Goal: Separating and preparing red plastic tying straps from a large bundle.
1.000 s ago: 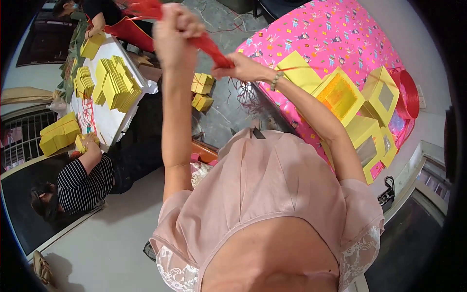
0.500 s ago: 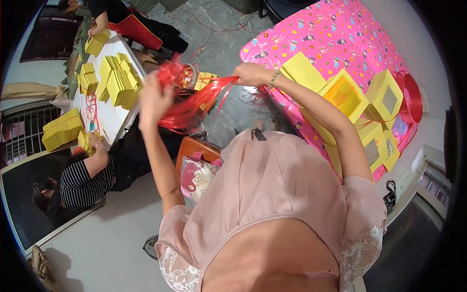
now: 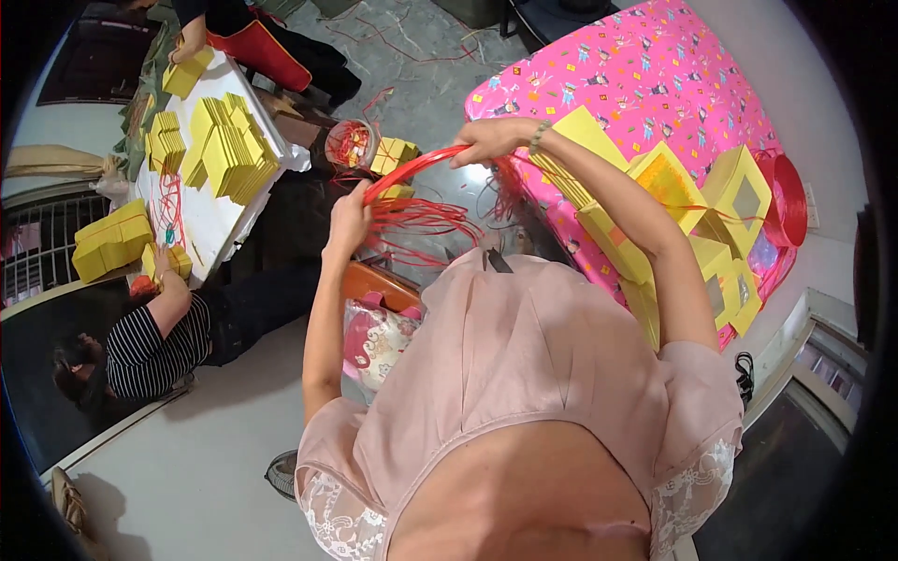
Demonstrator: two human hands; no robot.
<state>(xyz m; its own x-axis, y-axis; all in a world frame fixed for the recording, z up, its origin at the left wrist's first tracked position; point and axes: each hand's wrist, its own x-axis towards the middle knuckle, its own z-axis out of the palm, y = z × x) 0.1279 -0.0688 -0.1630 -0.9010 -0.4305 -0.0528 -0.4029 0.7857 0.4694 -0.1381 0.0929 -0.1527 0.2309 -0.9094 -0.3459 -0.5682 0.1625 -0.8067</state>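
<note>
A bundle of thin red ribbon (image 3: pixel 414 166) arches through the air in front of me. My left hand (image 3: pixel 350 219) is closed round its left end, and many loose strands hang below and to the right of that hand. My right hand (image 3: pixel 496 140) is closed on the other end, beside the near corner of the pink table; more red strands droop beneath it. Between the two hands the ribbon runs close together as one band. Yellow folded boxes (image 3: pixel 705 187), some with windows, stand on the pink-covered table (image 3: pixel 599 84) by my right forearm.
A red ribbon roll (image 3: pixel 788 200) stands at the table's right end. Left, two people work at a white table (image 3: pixel 224 89) with stacked yellow card pieces (image 3: pixel 229 150). A tub of red scraps (image 3: pixel 352 144) and yellow bundles (image 3: pixel 395 156) lie ahead. An orange stool (image 3: pixel 379 285) holds a bag.
My left hand has moved right and down, nearer my right hand. The swinging red strands have gathered into an arched band. The right hand has shifted slightly right.
</note>
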